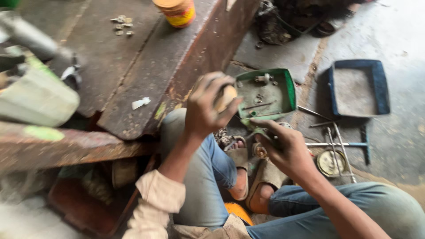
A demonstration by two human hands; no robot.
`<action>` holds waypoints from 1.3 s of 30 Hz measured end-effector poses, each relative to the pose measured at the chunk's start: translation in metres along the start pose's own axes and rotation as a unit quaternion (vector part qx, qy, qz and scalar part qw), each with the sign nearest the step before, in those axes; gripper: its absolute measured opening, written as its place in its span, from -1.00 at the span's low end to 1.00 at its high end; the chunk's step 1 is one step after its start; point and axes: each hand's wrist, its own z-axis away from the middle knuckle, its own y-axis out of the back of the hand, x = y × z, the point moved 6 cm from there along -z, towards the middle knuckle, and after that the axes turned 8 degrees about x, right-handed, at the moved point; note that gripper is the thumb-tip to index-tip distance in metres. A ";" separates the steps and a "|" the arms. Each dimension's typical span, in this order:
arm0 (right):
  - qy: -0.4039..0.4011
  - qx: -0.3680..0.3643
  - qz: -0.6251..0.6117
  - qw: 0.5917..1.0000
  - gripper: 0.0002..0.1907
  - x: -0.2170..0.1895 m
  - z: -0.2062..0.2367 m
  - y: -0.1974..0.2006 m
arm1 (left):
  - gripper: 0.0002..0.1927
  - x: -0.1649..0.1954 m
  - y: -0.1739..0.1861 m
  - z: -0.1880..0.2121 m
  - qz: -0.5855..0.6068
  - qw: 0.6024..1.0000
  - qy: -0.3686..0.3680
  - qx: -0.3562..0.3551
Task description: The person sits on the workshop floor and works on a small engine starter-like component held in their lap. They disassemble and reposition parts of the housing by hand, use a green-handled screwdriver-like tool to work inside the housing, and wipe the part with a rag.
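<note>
The left hand (204,106) is raised above the person's knee with its fingers curled tight around a rounded, tan object (226,97); only one end of the object shows past the knuckles, and what it is cannot be told through the blur. The right hand (285,148) reaches low toward the feet, its fingers closed in a pinch on a small green-tinted part (261,132) that sits just above a little round brass piece (260,152) by the sandals (248,170).

Just beyond both hands a shallow green tray (288,90) rests tilted on the floor. It holds a few small bits of hardware: a pale cylindrical fitting near its far edge, some screws or washers, and a thin rod lying across its bottom. To the right, well apart, a blue-rimmed rectangular tray (380,84) lies flat on the concrete; its grey bottom shows nothing standing in it. Between the two trays and the right knee lie long metal rods and a T-handled tool (341,144), with a round tin lid (330,162) touching them.

On the rusty metal surface (146,66) at left stands a yellow-and-red can (179,11), near a small cluster of nuts (121,24).
</note>
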 end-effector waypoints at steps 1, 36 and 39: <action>0.008 0.004 0.012 1.000 -0.59 -0.002 0.002 0.003 | -0.48 -0.002 -0.004 -0.011 -0.098 0.993 -0.053 -0.036; -0.086 0.080 -0.247 0.962 -0.79 0.051 0.015 -0.002 | -0.37 0.014 -0.078 0.070 0.643 0.637 0.424 0.028; 0.001 0.118 -0.139 0.983 -0.80 0.051 0.009 -0.002 | -0.35 0.023 -0.082 0.070 0.636 0.642 0.427 -0.035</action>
